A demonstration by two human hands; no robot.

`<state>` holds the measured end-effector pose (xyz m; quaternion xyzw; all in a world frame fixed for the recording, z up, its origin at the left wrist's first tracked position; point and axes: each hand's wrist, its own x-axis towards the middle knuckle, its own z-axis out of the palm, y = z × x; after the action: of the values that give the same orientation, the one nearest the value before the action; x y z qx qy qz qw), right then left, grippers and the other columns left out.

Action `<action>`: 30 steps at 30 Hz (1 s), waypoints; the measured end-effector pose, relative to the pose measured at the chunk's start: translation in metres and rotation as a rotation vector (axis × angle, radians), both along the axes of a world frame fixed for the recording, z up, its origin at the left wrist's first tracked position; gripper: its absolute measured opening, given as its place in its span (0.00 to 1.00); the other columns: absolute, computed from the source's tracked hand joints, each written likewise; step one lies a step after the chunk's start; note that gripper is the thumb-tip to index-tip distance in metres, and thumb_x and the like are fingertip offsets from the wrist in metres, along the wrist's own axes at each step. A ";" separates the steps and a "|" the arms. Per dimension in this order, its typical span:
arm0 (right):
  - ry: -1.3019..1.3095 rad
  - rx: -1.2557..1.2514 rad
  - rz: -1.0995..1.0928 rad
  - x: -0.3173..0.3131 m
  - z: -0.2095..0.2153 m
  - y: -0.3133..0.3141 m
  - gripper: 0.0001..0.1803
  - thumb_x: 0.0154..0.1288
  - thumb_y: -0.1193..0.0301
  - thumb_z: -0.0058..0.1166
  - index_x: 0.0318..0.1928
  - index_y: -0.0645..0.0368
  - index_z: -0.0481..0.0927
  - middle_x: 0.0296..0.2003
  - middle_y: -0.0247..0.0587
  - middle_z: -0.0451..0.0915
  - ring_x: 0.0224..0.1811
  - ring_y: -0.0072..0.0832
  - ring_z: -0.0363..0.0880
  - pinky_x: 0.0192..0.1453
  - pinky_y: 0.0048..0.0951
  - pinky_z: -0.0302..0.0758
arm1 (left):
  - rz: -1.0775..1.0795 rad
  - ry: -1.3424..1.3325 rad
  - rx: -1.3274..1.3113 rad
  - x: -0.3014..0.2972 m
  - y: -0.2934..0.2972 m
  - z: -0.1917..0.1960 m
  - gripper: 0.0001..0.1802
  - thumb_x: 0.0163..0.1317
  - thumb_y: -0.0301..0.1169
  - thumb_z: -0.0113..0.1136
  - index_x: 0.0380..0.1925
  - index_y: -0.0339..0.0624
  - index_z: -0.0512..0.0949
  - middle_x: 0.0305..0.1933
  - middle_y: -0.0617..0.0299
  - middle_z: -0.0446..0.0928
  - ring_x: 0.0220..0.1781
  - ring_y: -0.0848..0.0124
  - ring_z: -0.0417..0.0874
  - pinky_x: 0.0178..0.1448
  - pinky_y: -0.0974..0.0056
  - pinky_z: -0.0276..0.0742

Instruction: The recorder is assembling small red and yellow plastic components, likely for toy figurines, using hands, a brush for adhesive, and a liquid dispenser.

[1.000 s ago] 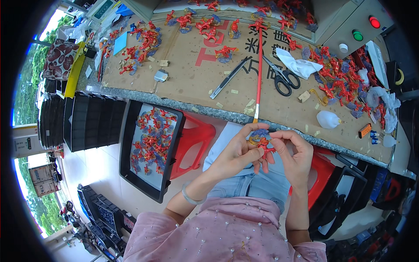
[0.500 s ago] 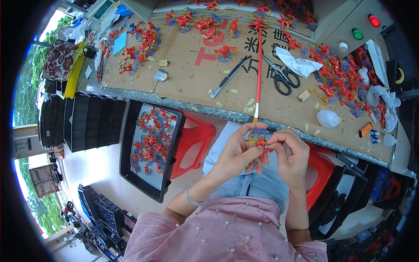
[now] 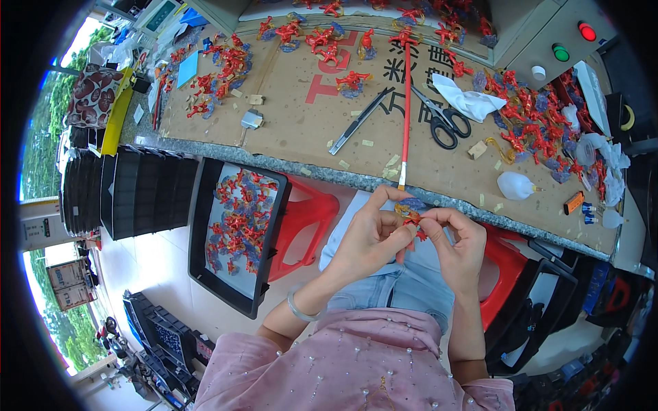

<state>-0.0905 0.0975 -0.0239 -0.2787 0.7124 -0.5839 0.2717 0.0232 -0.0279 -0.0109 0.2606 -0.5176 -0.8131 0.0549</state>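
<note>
Between my two hands, just off the near edge of the workbench and above my lap, is a small red toy figure (image 3: 412, 216) with translucent yellow and purple-blue parts. My left hand (image 3: 375, 236) grips it from the left with thumb and fingers. My right hand (image 3: 452, 240) pinches its right side between thumb and forefinger. My fingers hide much of the figure. Directly beyond them, a red-handled paintbrush (image 3: 407, 123) lies with its bristles at the bench edge.
Cardboard (image 3: 288, 123) covers the bench, with a utility knife (image 3: 360, 122), black-handled scissors (image 3: 444, 123) and a white squeeze bottle (image 3: 515, 185). Similar figures pile up at the right (image 3: 534, 123). A black tray (image 3: 195, 240) of figures rests beside a red stool (image 3: 301, 226) at my left.
The toy figure has been turned in my fingers, so its yellow and purple-blue parts show differently. Both hands have shifted only slightly and keep their hold.
</note>
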 end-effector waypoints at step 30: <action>0.202 -0.105 -0.033 0.000 0.001 0.000 0.06 0.55 0.77 0.63 0.34 0.64 0.84 0.30 0.38 0.81 0.32 0.25 0.76 0.40 0.24 0.71 | -0.043 0.160 0.071 0.001 -0.008 -0.012 0.22 0.59 0.20 0.55 0.54 0.34 0.67 0.41 0.61 0.75 0.36 0.79 0.77 0.36 0.74 0.73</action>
<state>-0.0901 0.0975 -0.0227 -0.3384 0.7092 -0.5936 0.1738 0.0245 -0.0363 -0.0232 0.1856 -0.4879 -0.8501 0.0692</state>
